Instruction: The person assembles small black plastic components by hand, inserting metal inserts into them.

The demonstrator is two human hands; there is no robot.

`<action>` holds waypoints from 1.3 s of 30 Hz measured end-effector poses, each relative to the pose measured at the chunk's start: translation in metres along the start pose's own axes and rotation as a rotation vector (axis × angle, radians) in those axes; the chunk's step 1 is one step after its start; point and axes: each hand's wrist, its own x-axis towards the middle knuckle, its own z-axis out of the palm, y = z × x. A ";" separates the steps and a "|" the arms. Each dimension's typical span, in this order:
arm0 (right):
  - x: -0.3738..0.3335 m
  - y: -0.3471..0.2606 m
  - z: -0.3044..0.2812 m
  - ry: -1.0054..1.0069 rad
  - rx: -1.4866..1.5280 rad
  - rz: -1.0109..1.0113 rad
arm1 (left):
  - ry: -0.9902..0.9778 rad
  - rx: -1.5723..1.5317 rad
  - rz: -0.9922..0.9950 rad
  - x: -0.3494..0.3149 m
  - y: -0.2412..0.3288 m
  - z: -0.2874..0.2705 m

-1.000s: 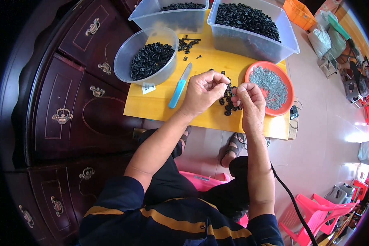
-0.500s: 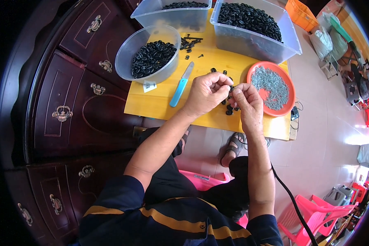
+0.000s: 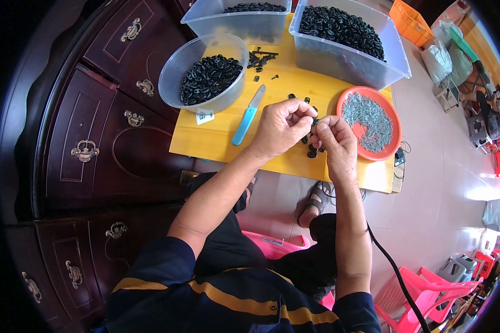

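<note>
Centrally, hands [image 3: 311, 130] meet — orange dish [image 3: 393, 133] rt.

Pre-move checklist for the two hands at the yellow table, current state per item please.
1. Left hand and right hand meet over the yellow table: ok.
2. Small black part pinched between the fingertips: ok; exact grip cannot tell.
3. Orange dish of grey screws beside the right hand: ok.
4. Loose black parts on the table under the hands: ok.
5. Blue-handled knife lies apart from the hands: ok.
6. Screw seated in the part: cannot tell.
</note>
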 end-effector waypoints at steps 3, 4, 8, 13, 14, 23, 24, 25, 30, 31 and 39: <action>-0.001 -0.001 0.001 0.000 -0.011 0.006 | -0.013 0.019 -0.011 0.000 0.001 -0.001; -0.001 -0.001 0.001 0.005 -0.018 0.005 | -0.018 0.042 -0.011 0.000 0.002 -0.001; 0.000 0.001 0.000 -0.006 -0.030 0.002 | -0.020 0.036 0.001 -0.001 0.004 0.000; 0.001 0.004 -0.003 -0.026 -0.080 -0.053 | -0.029 0.065 0.017 -0.001 0.005 0.000; 0.000 0.004 -0.002 -0.026 -0.080 -0.054 | -0.028 0.097 0.038 -0.001 0.005 -0.001; 0.000 0.006 -0.002 0.020 -0.147 -0.048 | -0.012 0.151 0.076 -0.003 0.000 0.002; 0.001 0.007 -0.004 0.009 -0.161 -0.040 | -0.011 0.151 0.076 -0.003 0.000 0.001; 0.002 0.008 -0.005 -0.002 -0.174 -0.032 | -0.018 0.162 0.071 -0.002 0.000 0.000; 0.002 0.006 -0.004 -0.033 -0.136 -0.019 | -0.041 0.122 0.025 -0.003 0.002 -0.002; 0.003 0.006 -0.004 -0.034 -0.127 -0.006 | -0.037 0.101 0.011 -0.002 0.001 -0.003; 0.007 -0.007 -0.010 0.121 -0.162 -0.077 | -0.016 -0.110 -0.142 0.008 0.004 -0.017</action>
